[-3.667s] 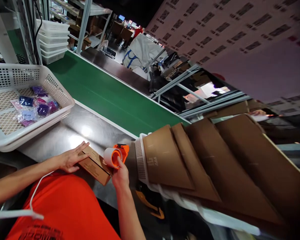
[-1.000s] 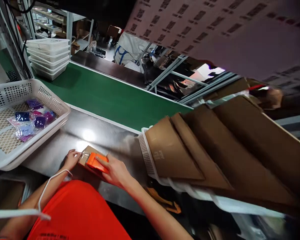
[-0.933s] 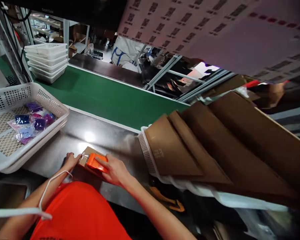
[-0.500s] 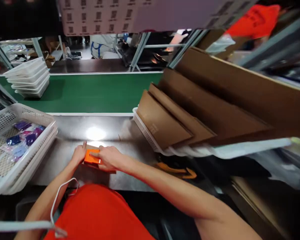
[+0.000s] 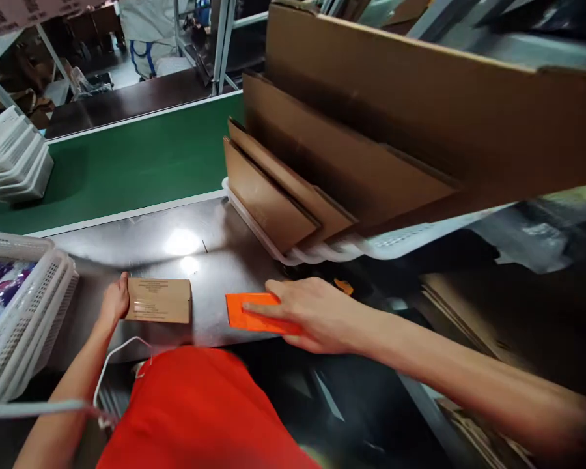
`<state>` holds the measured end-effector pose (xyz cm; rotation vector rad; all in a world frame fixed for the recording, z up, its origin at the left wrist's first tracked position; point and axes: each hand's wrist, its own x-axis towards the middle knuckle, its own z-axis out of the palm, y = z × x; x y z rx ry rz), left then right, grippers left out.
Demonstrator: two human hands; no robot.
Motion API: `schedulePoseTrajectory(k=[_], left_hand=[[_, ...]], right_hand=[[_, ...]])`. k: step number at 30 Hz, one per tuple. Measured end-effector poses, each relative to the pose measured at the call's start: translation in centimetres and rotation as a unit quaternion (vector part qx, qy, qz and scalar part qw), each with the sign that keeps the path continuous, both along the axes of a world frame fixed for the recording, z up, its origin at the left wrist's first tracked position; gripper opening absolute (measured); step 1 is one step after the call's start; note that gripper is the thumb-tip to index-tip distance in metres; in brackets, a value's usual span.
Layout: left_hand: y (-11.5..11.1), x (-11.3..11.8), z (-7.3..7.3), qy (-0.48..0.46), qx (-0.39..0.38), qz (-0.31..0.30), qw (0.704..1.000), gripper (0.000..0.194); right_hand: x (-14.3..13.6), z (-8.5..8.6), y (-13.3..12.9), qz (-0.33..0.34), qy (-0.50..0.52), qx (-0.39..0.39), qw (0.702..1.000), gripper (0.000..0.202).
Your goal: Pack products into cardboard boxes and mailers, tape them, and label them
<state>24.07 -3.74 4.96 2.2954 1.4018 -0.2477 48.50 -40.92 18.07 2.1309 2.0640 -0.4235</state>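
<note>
A small brown cardboard box (image 5: 159, 301) with printed lines lies on the metal table (image 5: 141, 241) near its front edge. My left hand (image 5: 114, 299) grips the box at its left end, thumb up along the side. Off to the right, my right hand (image 5: 305, 312) holds a flat orange object (image 5: 254, 312), its index finger stretched along the top. A gap of bare metal separates the orange object from the box. What exactly the orange object is, I cannot make out.
Large cardboard sheets (image 5: 351, 117) stand in a white rack at the right. White baskets (image 5: 58, 286) with purple packets are stacked at the left edge. Behind the table runs a green belt (image 5: 141, 153) bearing stacked white trays (image 5: 29, 166). A white cord hangs over my left forearm.
My right hand has moved right, carrying the orange object off the box. The box's printed top now shows, with my left hand still at its left end. The view has turned rightward and tilted.
</note>
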Motion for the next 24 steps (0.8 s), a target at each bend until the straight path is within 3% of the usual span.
schedulePoseTrajectory(k=[6, 9, 13, 16, 20, 24], left_hand=[[0.0, 0.1, 0.4, 0.041, 0.015, 0.006, 0.999, 0.075], [-0.2, 0.0, 0.6, 0.046, 0.016, 0.019, 0.999, 0.073], [-0.4, 0.0, 0.7, 0.048, 0.016, 0.021, 0.998, 0.070], [-0.5, 0.1, 0.9, 0.049, 0.008, 0.017, 0.999, 0.070], [-0.7, 0.3, 1.1, 0.040, -0.003, 0.020, 0.999, 0.073], [-0.6, 0.6, 1.1, 0.030, 0.004, 0.011, 0.999, 0.075]], right_hand=[[1.3, -2.2, -0.5, 0.006, 0.035, 0.016, 0.999, 0.063], [1.3, -4.2, 0.2, -0.007, 0.050, -0.013, 0.999, 0.059], [-0.8, -8.0, 2.7, -0.040, 0.079, -0.063, 0.994, 0.059], [-3.5, -10.0, 5.2, -0.092, 0.101, -0.053, 0.989, 0.052], [-5.9, -10.9, 7.8, -0.132, 0.129, -0.027, 0.983, 0.047], [-5.5, -11.8, 10.0, -0.191, 0.204, -0.005, 0.960, 0.035]])
